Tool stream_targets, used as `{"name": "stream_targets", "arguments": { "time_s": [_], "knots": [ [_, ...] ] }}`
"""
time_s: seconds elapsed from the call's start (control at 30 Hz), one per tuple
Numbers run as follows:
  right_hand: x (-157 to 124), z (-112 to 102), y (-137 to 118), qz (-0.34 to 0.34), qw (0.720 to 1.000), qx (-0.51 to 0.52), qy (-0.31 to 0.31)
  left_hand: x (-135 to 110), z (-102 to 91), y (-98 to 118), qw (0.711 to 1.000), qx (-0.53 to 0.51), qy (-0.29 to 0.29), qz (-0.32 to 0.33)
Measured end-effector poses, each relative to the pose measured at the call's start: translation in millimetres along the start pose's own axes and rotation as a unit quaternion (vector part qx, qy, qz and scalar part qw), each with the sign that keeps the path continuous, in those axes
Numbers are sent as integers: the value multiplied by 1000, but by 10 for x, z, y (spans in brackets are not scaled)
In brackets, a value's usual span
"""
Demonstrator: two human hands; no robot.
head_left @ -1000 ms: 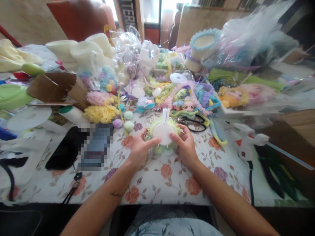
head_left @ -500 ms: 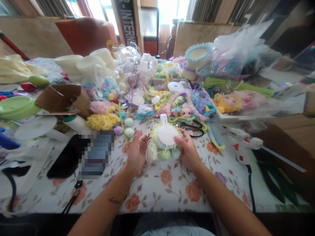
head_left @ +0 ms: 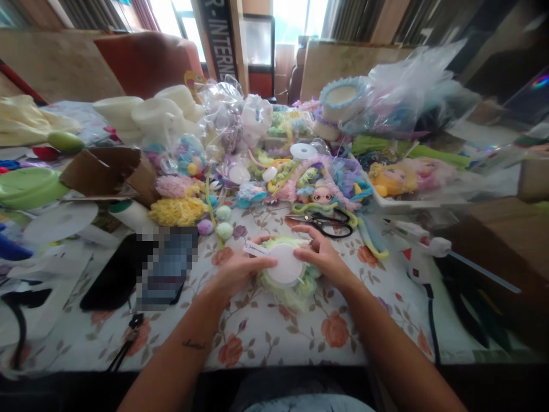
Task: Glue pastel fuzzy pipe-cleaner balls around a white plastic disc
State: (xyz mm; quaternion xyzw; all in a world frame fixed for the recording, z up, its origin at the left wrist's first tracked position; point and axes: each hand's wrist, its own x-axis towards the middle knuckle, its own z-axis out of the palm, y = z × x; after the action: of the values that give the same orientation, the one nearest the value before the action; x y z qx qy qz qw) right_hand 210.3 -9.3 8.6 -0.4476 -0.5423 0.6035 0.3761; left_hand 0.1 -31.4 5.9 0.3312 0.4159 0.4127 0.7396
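Observation:
A fluffy pale-green pompom ornament [head_left: 291, 294] is between my hands just above the flowered tablecloth. Its round white backing disc [head_left: 286, 266] faces up, and a white printed ribbon tag [head_left: 254, 249] sticks out to the left. My left hand [head_left: 240, 266] grips the left side, thumb lying on the disc and fingers partly hidden behind. From the right, my right hand [head_left: 326, 255] holds it too, its thumb on the disc edge and its fingers curled around the far rim. Beyond them lie black-handled scissors [head_left: 335, 230].
Green and purple pompoms [head_left: 223, 222], yellow fluffy yarn [head_left: 178, 212] and a cardboard box [head_left: 107, 171] are on the left, behind two phones. A glue gun [head_left: 422, 240] with its cord lies right. Plush pieces, a doll head [head_left: 321, 195] and plastic bags [head_left: 407, 91] crowd the back.
The ornament has turned, so its tag points left instead of away from me. It has come slightly nearer, and my left thumb now rests on the disc. The scissors show more fully.

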Motion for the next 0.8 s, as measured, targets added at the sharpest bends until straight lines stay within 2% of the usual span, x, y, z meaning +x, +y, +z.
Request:
{"name": "stream_targets", "arguments": {
  "time_s": [0.1, 0.17, 0.27, 0.33, 0.43, 0.67, 0.8],
  "knots": [
    [49, 9, 71, -3, 998, 58, 41, 5, 58, 13, 999, -29, 40, 22],
    [87, 5, 111, -16, 988, 121, 93, 26, 68, 24, 994, -68, 73, 39],
    [129, -4, 126, -37, 968, 179, 173, 68, 31, 40, 980, -128, 136, 72],
    [140, 0, 118, -41, 962, 190, 192, 89, -6, 49, 969, -150, 166, 106],
    [134, 24, 116, -37, 965, 189, 179, 92, -30, 58, 963, -158, 175, 130],
    [96, 68, 145, -21, 968, 196, 155, 57, 43, 70, 965, -161, 172, 113],
    [70, 96, 118, 8, 974, 209, 90, 59, 78, 62, 970, -143, 156, 119]
  ]
}}
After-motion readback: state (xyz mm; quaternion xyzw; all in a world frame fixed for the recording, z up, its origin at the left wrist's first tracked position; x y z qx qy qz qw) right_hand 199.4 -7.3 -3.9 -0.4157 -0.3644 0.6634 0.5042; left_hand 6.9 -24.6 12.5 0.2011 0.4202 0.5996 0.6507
